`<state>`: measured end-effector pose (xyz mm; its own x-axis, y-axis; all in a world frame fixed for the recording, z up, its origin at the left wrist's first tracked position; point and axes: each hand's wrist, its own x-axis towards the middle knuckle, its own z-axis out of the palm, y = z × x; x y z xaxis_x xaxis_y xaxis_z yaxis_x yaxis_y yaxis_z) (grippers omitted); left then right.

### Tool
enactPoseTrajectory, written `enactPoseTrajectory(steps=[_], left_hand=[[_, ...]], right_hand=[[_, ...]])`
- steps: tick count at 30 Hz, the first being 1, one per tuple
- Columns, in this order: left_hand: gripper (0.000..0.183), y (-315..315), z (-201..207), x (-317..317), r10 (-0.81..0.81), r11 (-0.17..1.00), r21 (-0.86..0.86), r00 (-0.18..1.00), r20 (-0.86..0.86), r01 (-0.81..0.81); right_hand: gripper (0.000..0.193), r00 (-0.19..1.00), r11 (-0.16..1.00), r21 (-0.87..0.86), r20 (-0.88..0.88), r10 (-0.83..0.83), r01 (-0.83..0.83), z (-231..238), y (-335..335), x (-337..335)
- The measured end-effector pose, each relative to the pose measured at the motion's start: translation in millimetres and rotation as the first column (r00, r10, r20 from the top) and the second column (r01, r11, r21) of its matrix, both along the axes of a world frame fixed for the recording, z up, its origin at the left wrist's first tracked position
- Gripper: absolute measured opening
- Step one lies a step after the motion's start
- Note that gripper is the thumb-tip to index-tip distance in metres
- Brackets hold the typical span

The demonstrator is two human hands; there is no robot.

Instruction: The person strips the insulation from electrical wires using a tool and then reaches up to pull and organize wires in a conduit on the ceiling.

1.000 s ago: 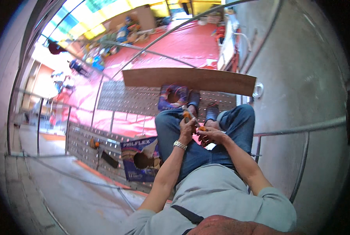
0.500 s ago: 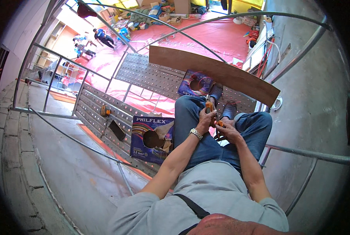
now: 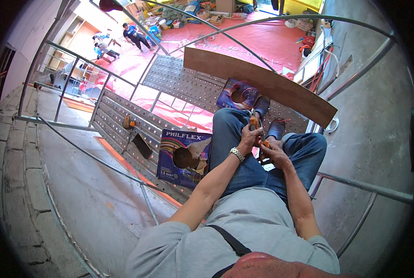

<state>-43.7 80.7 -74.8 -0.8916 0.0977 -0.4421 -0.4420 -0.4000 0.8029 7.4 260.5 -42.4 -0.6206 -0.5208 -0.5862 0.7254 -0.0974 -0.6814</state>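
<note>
Above my lap, my left hand [image 3: 248,139] is closed around orange-handled pliers [image 3: 253,122], whose metal jaws point away from me. Close beside it on the right, my right hand [image 3: 277,155] is closed on a second orange-handled hand tool [image 3: 265,144]. Its dark lower handles show under the fingers, but its exact kind is hard to make out. The two tools come near each other between my knees; whether they touch is unclear. To the left of my leg lies a blue cable box [image 3: 173,171] with a round torn hole.
A second cable box [image 3: 228,98] sits by my feet, before a long brown board [image 3: 258,83]. On the perforated metal scaffold planks [image 3: 116,107] lie a dark flat rectangular object [image 3: 142,145] and a yellow-black tape measure [image 3: 129,122]. Metal rails surround me. People [image 3: 135,37] are below.
The whole view has shifted slightly, so the scene sits a little further right and up. Both hands keep their grip on the tools, in nearly the same pose.
</note>
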Motion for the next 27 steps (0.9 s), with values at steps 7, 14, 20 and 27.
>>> enactPoseTrajectory(steps=[7,14,20,27], left_hand=[[0.025,4,-5,1,0.038,0.996,0.075,0.999,-0.001,-0.038],[0.025,3,-8,0,0.034,0.999,0.030,0.999,0.019,-0.035],[0.026,4,-9,0,0.035,0.996,0.087,0.999,0.025,-0.037],[0.022,5,-3,0,0.015,0.999,0.047,0.998,0.067,-0.018]], right_hand=[[0.035,1.000,1.000,0.031,0.008,-0.001,0.001,7,-3,-2],[0.030,1.000,0.999,0.047,-0.022,0.007,-0.006,-12,-2,-5],[0.034,0.996,0.997,0.064,-0.088,-0.026,0.031,-8,-2,-1],[0.034,0.996,0.996,0.071,-0.079,-0.048,0.053,-18,2,-2]])
